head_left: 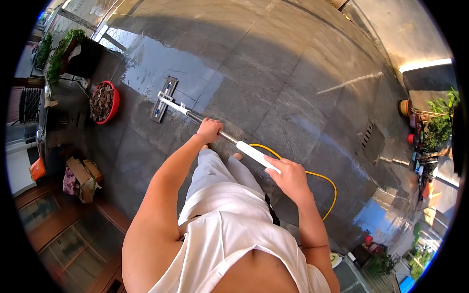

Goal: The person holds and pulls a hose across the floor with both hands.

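Note:
A flat mop (200,119) with a metal pole and a white grip slants across the view in front of me. My left hand (210,129) is wrapped round the metal part of the pole. Higher up the handle, my right hand (288,177) grips the end of the white sleeve (255,154), its thumb lying along the top. The grey rectangular mop head (164,99) lies on the dark tiled floor at the left, beside a wet, shiny patch (168,63). The pad under the mop head is hidden.
A red basin (116,102) of brown wood pieces stands left of the mop head. Cardboard boxes (84,178) sit at the lower left. A yellow hose (335,193) curves over the floor at right, near a drain grate (367,135). Potted plants (437,122) line the right edge.

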`<control>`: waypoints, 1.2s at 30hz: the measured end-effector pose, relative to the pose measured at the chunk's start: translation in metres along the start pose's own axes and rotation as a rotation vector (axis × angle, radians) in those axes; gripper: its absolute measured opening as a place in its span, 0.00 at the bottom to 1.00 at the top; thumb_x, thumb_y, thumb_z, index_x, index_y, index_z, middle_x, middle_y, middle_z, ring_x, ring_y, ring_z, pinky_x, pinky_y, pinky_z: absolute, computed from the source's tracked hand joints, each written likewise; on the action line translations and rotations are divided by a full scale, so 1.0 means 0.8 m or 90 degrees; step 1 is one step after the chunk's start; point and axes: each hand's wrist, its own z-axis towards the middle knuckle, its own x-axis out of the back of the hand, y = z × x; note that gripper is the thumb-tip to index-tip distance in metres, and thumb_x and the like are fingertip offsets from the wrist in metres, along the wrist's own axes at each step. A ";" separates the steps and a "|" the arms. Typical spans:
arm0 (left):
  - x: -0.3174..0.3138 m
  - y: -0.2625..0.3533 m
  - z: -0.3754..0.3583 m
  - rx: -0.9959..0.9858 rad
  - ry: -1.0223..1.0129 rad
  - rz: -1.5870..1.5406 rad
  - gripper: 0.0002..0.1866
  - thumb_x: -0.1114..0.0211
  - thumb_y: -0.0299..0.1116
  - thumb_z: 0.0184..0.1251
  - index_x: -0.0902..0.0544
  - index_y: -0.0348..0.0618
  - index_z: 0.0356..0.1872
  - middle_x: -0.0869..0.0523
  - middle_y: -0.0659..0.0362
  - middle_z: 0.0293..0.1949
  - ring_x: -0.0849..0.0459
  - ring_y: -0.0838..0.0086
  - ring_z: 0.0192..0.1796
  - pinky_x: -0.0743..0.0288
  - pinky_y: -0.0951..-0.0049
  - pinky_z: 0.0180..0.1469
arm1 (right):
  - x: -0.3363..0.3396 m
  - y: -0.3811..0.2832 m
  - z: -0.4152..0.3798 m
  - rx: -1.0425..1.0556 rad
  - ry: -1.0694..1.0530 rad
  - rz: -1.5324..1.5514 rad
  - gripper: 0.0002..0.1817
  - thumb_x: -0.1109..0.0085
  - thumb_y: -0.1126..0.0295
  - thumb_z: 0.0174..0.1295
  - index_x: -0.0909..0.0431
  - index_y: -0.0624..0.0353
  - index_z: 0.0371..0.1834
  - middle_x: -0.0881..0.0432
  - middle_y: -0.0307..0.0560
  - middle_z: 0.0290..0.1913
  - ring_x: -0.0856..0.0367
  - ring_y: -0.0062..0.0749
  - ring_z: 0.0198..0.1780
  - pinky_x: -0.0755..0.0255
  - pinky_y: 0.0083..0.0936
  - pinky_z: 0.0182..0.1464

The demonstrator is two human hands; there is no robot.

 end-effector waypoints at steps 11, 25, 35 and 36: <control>0.138 0.379 0.035 -0.537 -0.133 -0.293 0.08 0.36 0.36 0.52 0.17 0.46 0.31 0.16 0.53 0.26 0.15 0.55 0.33 0.22 0.55 0.37 | 0.290 -0.079 -0.291 -0.289 0.333 -0.190 0.11 0.48 0.71 0.67 0.18 0.68 0.40 0.19 0.44 0.32 0.28 0.21 0.32 0.35 0.19 0.35; 0.189 0.248 0.102 -0.487 -0.158 -0.240 0.07 0.34 0.38 0.50 0.13 0.50 0.28 0.14 0.54 0.29 0.14 0.56 0.37 0.21 0.57 0.41 | 0.246 -0.148 -0.133 -0.351 0.319 -0.031 0.12 0.47 0.70 0.66 0.17 0.69 0.39 0.23 0.38 0.24 0.37 0.13 0.19 0.46 0.16 0.21; 0.210 -0.235 0.111 -0.055 0.187 -0.112 0.19 0.29 0.38 0.49 0.22 0.45 0.41 0.17 0.55 0.38 0.18 0.57 0.47 0.25 0.59 0.48 | -0.001 -0.238 0.288 -0.103 0.158 0.069 0.11 0.43 0.70 0.63 0.16 0.65 0.41 0.15 0.53 0.29 0.16 0.31 0.30 0.27 0.26 0.35; 0.228 -0.275 0.083 0.031 0.189 -0.082 0.30 0.28 0.37 0.49 0.27 0.45 0.55 0.21 0.52 0.50 0.22 0.57 0.55 0.26 0.60 0.54 | -0.043 -0.237 0.333 -0.074 0.145 0.062 0.11 0.43 0.67 0.64 0.16 0.61 0.41 0.15 0.55 0.29 0.15 0.40 0.29 0.26 0.30 0.34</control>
